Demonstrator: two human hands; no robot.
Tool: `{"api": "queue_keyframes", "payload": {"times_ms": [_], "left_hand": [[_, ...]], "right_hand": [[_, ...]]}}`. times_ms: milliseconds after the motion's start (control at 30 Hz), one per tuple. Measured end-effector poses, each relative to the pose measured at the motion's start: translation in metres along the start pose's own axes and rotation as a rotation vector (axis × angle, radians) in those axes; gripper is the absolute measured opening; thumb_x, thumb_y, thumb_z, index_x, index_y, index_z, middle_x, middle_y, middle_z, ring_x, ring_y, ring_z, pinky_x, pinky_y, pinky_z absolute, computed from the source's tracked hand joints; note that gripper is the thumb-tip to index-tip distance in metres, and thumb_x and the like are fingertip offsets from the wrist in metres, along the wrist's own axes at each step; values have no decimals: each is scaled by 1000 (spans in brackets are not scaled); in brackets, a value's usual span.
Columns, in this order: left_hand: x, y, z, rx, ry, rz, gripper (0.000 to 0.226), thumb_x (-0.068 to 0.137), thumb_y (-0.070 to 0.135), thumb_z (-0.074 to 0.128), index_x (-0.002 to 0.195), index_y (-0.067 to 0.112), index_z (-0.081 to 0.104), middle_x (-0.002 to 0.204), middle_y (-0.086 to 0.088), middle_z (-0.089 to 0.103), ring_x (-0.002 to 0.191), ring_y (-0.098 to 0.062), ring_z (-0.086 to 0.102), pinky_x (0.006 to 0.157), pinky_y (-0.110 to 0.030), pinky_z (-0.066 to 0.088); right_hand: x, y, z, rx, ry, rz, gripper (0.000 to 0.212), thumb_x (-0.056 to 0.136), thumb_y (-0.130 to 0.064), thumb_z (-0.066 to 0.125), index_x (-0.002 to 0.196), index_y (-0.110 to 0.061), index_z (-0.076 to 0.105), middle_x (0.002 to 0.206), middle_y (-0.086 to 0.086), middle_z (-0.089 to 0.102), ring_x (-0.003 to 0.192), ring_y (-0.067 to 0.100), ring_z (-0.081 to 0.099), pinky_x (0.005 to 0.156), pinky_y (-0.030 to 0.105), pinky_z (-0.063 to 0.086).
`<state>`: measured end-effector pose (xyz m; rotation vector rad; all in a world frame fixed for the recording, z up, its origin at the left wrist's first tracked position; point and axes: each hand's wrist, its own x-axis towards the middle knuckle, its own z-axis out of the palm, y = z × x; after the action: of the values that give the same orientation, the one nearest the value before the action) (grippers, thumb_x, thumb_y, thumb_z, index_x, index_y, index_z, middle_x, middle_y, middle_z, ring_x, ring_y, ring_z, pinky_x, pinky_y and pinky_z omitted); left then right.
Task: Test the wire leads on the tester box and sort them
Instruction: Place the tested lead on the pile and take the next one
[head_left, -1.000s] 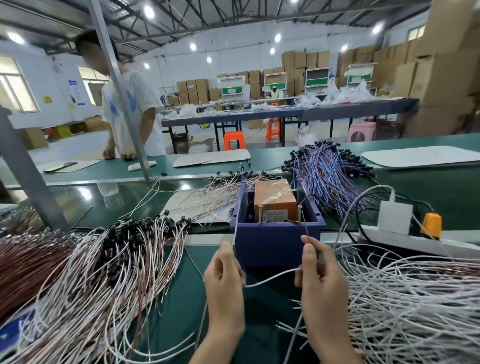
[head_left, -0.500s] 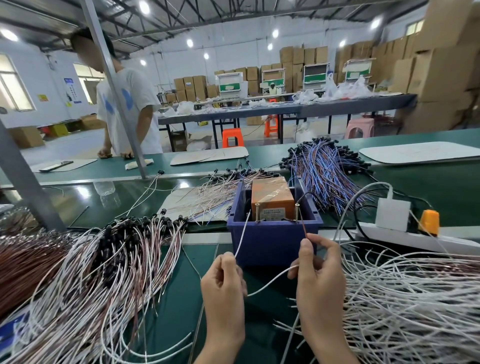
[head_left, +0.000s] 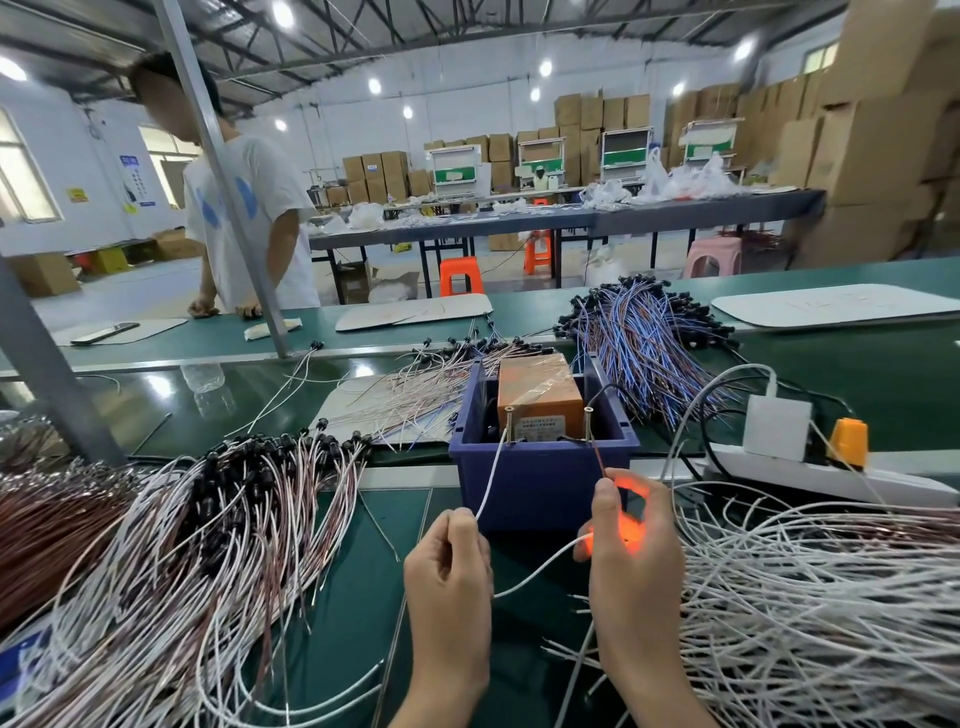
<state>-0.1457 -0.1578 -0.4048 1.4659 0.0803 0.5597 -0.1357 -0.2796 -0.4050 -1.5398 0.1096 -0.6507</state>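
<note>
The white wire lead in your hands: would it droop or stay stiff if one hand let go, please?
Probably droops: the white wire lead curves loosely between left hand and right hand. Likely light, since mere pinches carry it.

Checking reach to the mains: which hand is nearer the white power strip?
Right. The right hand, pinching the white wire, is just left of the power strip; the left hand, pinching the same wire, is farther left.

An orange glow (head_left: 629, 522) now lights inside the right hand (head_left: 636, 561), just below its brown lead (head_left: 597, 457). The left hand's (head_left: 449, 561) white lead (head_left: 488, 483) has swung right, and its tip now meets the left post (head_left: 508, 423).
</note>
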Motion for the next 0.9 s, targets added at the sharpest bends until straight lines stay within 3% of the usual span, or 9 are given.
{"api": "queue_keyframes", "payload": {"times_ms": [133,233,433,567,667,767,833,900], "left_hand": [[0,0,0,33,-7,17,46,100,18,47,56,8,37,53,-5,36,51,-19,30,44,-26,27],[-1,3,0,33,-23,31,41,92,29,47,53,17,41,52,-3,37,50,-17,31,44,-27,27],[1,-2,1,35,17,1,46,102,16,46,58,7,37,52,-4,36,50,-18,31,43,-25,28],[9,-7,0,13,166,-41,50,105,35,41,63,7,45,50,1,45,47,-16,45,50,-22,40],[15,-9,-5,11,252,-61,55,104,51,35,72,8,47,54,0,50,47,-11,52,57,-27,44],[21,-9,-8,21,303,-75,55,101,56,33,80,7,47,62,-10,54,48,-13,55,61,-36,45],[23,-9,-9,46,317,-70,49,103,50,32,84,8,47,67,-13,55,53,-19,57,64,-38,46],[24,-9,-11,57,315,-69,39,106,44,32,86,13,46,72,-10,55,60,-22,57,67,-38,46]], "right_hand": [[0,-1,0,-15,5,4,5,100,-42,50,101,-43,55,73,-15,68,63,5,67,53,11,47],[0,-3,0,-18,3,15,5,100,-43,50,101,-44,55,74,-15,68,63,5,67,53,11,47],[-1,-8,0,-1,-1,33,6,101,-42,51,100,-46,55,73,-14,68,61,7,66,52,16,48],[-2,-11,-2,27,-50,42,9,100,-41,52,97,-49,55,66,-7,72,52,6,60,52,19,46],[-6,-12,-4,3,-133,46,12,99,-42,51,99,-52,57,72,-11,75,47,1,53,50,17,43],[-10,-15,-6,-119,-132,-42,16,100,-37,51,98,-40,66,80,-21,75,53,4,60,51,16,45],[-9,-23,-8,-252,-92,-196,21,100,-41,45,99,-38,66,75,-17,72,51,6,57,47,14,39],[-6,-39,-14,-231,-63,-267,24,102,-43,41,100,-39,65,70,-17,68,49,7,53,47,12,35]]}}
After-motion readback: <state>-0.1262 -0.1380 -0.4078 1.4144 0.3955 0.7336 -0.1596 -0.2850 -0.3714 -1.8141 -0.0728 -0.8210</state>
